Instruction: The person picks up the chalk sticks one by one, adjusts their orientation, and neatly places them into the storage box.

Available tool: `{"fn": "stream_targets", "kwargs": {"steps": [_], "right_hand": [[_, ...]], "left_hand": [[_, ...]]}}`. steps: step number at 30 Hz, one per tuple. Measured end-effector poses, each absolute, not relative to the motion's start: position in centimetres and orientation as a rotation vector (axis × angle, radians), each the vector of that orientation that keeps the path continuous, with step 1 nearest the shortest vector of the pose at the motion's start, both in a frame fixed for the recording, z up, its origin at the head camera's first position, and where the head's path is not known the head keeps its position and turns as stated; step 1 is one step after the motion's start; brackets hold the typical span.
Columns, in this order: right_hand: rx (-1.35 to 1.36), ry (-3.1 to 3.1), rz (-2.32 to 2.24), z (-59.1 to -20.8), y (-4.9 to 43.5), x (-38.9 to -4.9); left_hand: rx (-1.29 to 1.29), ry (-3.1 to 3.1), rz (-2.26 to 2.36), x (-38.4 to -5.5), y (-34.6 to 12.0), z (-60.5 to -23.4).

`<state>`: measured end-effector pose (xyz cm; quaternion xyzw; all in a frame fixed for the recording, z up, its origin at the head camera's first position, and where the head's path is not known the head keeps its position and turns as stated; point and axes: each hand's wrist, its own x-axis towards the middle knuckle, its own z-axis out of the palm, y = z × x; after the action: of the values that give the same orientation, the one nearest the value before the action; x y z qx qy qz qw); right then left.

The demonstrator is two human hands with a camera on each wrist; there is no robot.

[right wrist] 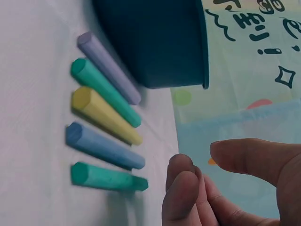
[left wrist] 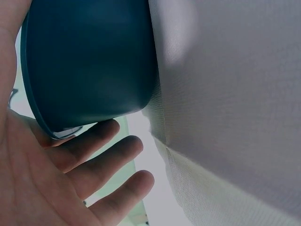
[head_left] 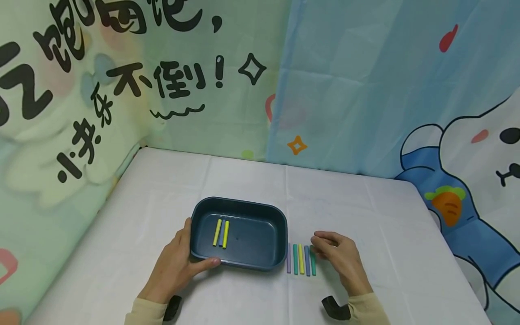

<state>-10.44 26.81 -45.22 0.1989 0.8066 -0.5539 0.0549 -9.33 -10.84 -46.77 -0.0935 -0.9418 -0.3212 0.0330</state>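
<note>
A dark blue rectangular tray stands on the white table. Two yellow chalk sticks lie in its left part, with a blue chalk stick between them. My left hand holds the tray's near left corner, thumb along the front rim and fingers at the left side. Right of the tray, several chalk sticks lie in a row: purple, green, yellow, blue and green. By the row's right end is my right hand, its thumb and fingertips apart with nothing between them.
A white cloth covers the table. Printed fabric walls rise along its left and back edges, with black lettering on the left and a cartoon bear on the right. The purple chalk lies close against the tray's right side.
</note>
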Motion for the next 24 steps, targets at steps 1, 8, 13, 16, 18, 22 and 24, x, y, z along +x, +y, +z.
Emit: {"fn": "stream_targets", "kwargs": {"steps": [1,8,13,16,18,22,24], "right_hand": [[0.613,2.459,-1.657,-45.28,26.86,-10.38],[0.682,2.571,-1.468,-45.23,26.68,-9.83],[0.698,2.663,-1.239,-44.88,26.62,-9.55],[0.630,2.711,-1.103,-44.68,26.72,-9.49],[0.589,2.740,-1.028,-44.66,26.77,-9.53],[0.540,2.789,-0.944,-45.02,26.87,-9.67],[0.522,2.804,-0.939,-45.16,26.83,-9.65]], "left_hand": [[-0.288,-2.899,-0.992,-9.32,-10.86,-46.76],[-0.272,-2.901,-0.992,-9.32,-10.90,-46.83],[-0.257,-2.912,-0.986,-9.35,-10.94,-46.95],[-0.258,-2.906,-0.988,-9.41,-10.96,-46.93],[-0.262,-2.901,-0.987,-9.44,-10.98,-46.94],[-0.272,-2.899,-0.991,-9.42,-10.97,-46.96],[-0.273,-2.901,-0.993,-9.39,-10.98,-46.98]]}}
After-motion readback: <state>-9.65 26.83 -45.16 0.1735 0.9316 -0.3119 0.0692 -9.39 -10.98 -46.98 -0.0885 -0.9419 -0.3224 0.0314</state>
